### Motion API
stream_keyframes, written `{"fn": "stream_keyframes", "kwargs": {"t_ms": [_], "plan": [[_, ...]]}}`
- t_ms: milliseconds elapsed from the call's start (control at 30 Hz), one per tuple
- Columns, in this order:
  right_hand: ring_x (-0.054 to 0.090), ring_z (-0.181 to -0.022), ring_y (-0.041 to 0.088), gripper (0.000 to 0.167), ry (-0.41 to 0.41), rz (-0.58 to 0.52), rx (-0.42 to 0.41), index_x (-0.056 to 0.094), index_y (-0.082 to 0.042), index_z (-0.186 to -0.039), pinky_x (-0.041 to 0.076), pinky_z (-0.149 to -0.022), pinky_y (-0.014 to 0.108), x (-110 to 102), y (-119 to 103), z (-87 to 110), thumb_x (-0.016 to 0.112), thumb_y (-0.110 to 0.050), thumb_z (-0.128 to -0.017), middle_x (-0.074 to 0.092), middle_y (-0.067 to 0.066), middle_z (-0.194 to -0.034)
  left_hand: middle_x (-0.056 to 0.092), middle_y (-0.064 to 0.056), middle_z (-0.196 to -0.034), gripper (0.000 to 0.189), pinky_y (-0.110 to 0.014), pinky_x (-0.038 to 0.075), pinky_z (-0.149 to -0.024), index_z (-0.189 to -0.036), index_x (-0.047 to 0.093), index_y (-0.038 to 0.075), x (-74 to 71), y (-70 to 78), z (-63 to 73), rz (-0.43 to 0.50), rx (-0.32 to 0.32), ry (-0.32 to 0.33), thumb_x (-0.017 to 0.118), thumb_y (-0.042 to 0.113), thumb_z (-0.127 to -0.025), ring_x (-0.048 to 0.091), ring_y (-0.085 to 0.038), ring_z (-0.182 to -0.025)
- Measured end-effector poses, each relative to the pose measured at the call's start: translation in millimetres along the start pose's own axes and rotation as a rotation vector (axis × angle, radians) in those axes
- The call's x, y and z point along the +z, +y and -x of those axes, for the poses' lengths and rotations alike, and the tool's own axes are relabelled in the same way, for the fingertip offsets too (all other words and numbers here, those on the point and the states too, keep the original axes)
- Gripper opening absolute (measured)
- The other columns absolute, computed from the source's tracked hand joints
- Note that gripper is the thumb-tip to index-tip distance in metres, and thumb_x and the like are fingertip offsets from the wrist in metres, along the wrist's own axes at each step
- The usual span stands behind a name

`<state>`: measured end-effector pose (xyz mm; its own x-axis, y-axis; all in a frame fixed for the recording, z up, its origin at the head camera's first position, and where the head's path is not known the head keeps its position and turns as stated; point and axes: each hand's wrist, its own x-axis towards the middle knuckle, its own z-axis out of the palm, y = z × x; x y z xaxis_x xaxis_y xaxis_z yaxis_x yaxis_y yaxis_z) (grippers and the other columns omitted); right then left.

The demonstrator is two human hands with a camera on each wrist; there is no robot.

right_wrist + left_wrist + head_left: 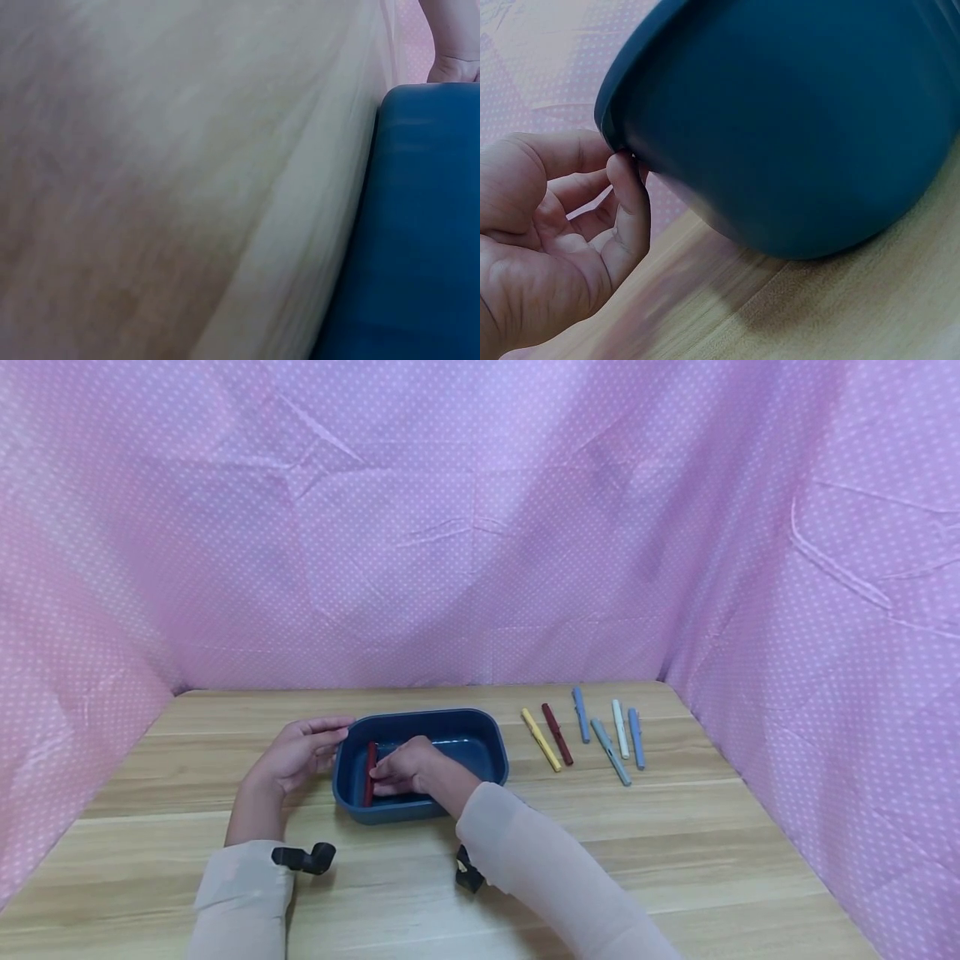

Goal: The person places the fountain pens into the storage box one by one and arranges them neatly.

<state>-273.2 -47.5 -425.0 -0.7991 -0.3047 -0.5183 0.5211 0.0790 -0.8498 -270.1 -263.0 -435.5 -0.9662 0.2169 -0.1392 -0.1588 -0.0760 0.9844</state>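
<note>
A dark blue rectangular box [420, 814] with rounded corners stands on the wooden table. At its far left corner, my left hand [303, 752] pinches the rim between thumb and fingers; the left wrist view shows the thumb [630, 202] against the rim's edge. My right hand [408, 767] reaches down inside the box, its fingertips gripping a red pen [369, 793] along the left inner wall. Part of the pen is hidden by the fingers. In the right wrist view only the outer wall of the box [420, 225] shows, not the right hand's fingers.
Right of the box lie several capped pens: a yellow pen [542, 740], a dark red pen [557, 734], two blue pens [581, 715], a grey-green pen [611, 752] and a pale mint pen [620, 728]. Pink dotted cloth [450, 568] hangs behind and beside the table [390, 893].
</note>
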Motion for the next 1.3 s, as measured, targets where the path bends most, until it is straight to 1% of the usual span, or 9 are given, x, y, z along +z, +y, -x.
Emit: {"fn": "stream_keyframes", "kwargs": {"t_ms": [133,267,400,533,733,833,967,1067,1300], "plan": [[0.071,-0.06,0.021,0.01,0.048,0.066,-0.01,0.071,0.005,-0.079,0.062,-0.073,0.037,0,0,1.8,0.075,0.013,-0.085,0.073,0.018,-0.075,0.075,0.003,-0.109,0.029,-0.028,0.057,-0.083,-0.13,0.068,0.004,0.1,0.0,0.2,-0.002,0.0,0.001,0.066,0.013,-0.102,0.069,-0.01,-0.096],[0.07,-0.057,0.019,0.011,0.084,0.099,-0.013,0.071,0.004,-0.078,0.062,-0.069,0.035,0,0,3.4,0.077,0.011,-0.085,0.073,0.017,-0.074,0.075,0.003,-0.109,0.03,-0.028,0.057,-0.082,-0.13,0.067,0.004,0.2,0.0,0.2,-0.003,0.001,0.001,0.066,0.013,-0.102,0.069,-0.01,-0.096],[0.071,-0.058,0.02,0.01,0.101,0.113,-0.015,0.071,0.004,-0.079,0.062,-0.07,0.036,1,0,5.5,0.078,0.009,-0.084,0.073,0.017,-0.074,0.075,0.003,-0.109,0.031,-0.028,0.057,-0.083,-0.131,0.066,0.003,-0.4,0.0,0.4,-0.007,0.001,0.001,0.065,0.013,-0.102,0.069,-0.01,-0.096],[0.072,-0.06,0.022,0.009,0.098,0.118,-0.016,0.072,0.005,-0.079,0.062,-0.073,0.037,0,-1,7.4,0.077,0.009,-0.085,0.073,0.018,-0.075,0.075,0.004,-0.11,0.03,-0.028,0.057,-0.084,-0.131,0.067,0.005,-1.1,-0.4,0.5,-0.011,0.005,0.001,0.065,0.013,-0.102,0.07,-0.01,-0.098],[0.071,-0.06,0.02,0.003,0.059,0.125,-0.035,0.074,0.008,-0.088,0.062,-0.074,0.037,-9,-2,7.9,0.074,0.01,-0.087,0.073,0.018,-0.078,0.075,0.004,-0.109,0.028,-0.028,0.058,-0.084,-0.13,0.067,0.004,-1.4,-2.0,0.1,0.008,0.012,-0.011,0.063,0.01,-0.103,0.07,-0.01,-0.098],[0.07,-0.062,0.019,0.006,0.028,0.114,-0.053,0.073,0.01,-0.094,0.062,-0.073,0.037,-14,-4,8.2,0.073,0.011,-0.087,0.074,0.019,-0.082,0.075,0.003,-0.109,0.028,-0.029,0.058,-0.084,-0.13,0.067,0.003,-1.4,-2.3,-0.3,0.015,0.013,-0.015,0.063,0.01,-0.103,0.07,-0.01,-0.098],[0.071,-0.066,0.02,0.016,-0.011,0.095,-0.074,0.071,0.012,-0.104,0.062,-0.074,0.038,-20,-8,11.3,0.072,0.012,-0.088,0.075,0.023,-0.092,0.075,0.003,-0.11,0.028,-0.029,0.058,-0.084,-0.13,0.067,0.004,-1.5,-3.2,-0.6,0.008,0.014,-0.013,0.064,0.011,-0.103,0.07,-0.01,-0.099],[0.071,-0.07,0.021,0.023,-0.033,0.087,-0.085,0.069,0.012,-0.111,0.062,-0.076,0.039,-24,-12,14.3,0.07,0.013,-0.088,0.075,0.023,-0.097,0.075,0.004,-0.111,0.029,-0.029,0.058,-0.085,-0.131,0.067,0.004,-1.5,-4.2,-0.9,-0.002,0.018,-0.012,0.064,0.012,-0.103,0.07,-0.01,-0.1],[0.072,-0.077,0.023,0.029,-0.084,0.102,-0.111,0.067,0.012,-0.118,0.062,-0.078,0.039,-32,-21,22.8,0.069,0.012,-0.09,0.073,0.025,-0.11,0.075,0.004,-0.111,0.03,-0.029,0.058,-0.085,-0.132,0.066,0.003,-1.8,-4.1,-0.9,-0.009,0.024,-0.003,0.063,0.011,-0.103,0.07,-0.01,-0.098]]}}
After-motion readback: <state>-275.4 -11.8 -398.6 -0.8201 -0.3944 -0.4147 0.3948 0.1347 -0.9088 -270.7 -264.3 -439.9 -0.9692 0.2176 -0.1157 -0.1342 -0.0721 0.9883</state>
